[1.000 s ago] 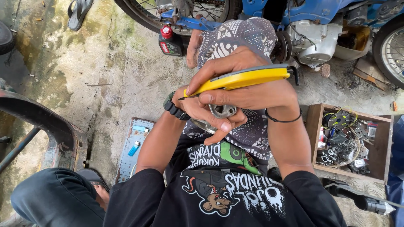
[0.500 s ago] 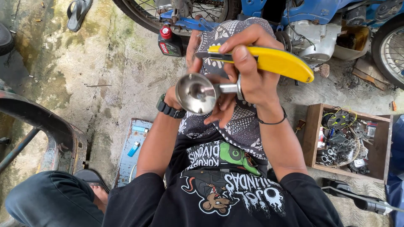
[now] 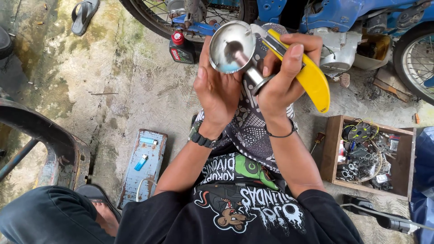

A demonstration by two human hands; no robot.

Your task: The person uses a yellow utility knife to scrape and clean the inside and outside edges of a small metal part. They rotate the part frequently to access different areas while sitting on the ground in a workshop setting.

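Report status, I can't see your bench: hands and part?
Left hand cups the shiny metal cup-shaped part. Right hand holds its stem plus a yellow-handled tool. Nothing in the way.

1. Funnel-shaped cup [image 3: 231, 46]: polished metal, mirror-glossy, smooth.
2. Yellow tool handle [image 3: 312, 79]: smooth glossy plastic.
3. Parts box [image 3: 332, 149]: raw matt wood.
4. Floor [image 3: 122, 86]: rough stained concrete.

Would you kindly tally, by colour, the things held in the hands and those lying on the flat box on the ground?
Silver: 1, metal cup-shaped part at the left hand
Yellow: 1, tool handle in the right hand
Blue: 1, lighter on the box
Total: 3
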